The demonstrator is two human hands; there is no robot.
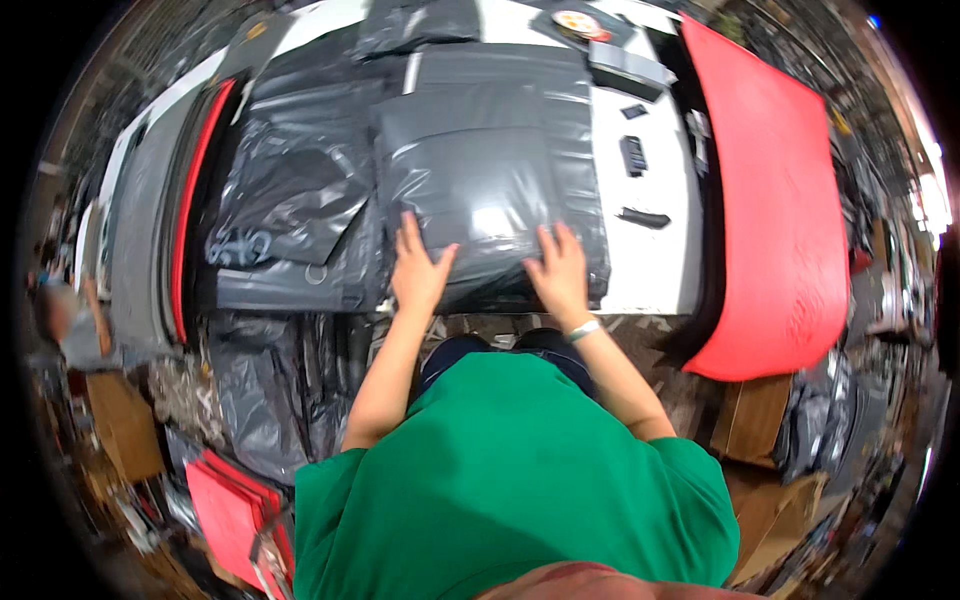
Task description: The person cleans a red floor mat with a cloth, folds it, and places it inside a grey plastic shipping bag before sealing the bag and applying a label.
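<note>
A dark grey package in clear plastic wrap (480, 170) lies flat on the table before me, on top of other wrapped packages. My left hand (418, 270) rests on its near left part, fingers spread. On the near right part lies my right hand (560, 272), its fingers also apart. Neither hand grips anything. To the left, a second pile of plastic-wrapped black packages (295, 190) has loose, wrinkled film on top. A pair of scissors or similar grey-handled tool (238, 248) seems to lie on that pile, too blurred to be sure.
Red sheets (770, 200) are stacked at the right, grey sheets (150, 215) at the left. On the white tabletop (650, 265) lie a grey box (628, 70), a black clip-like item (633, 155) and a dark strip (645, 218). Cardboard boxes (752, 420) stand below. Another person (75, 320) is far left.
</note>
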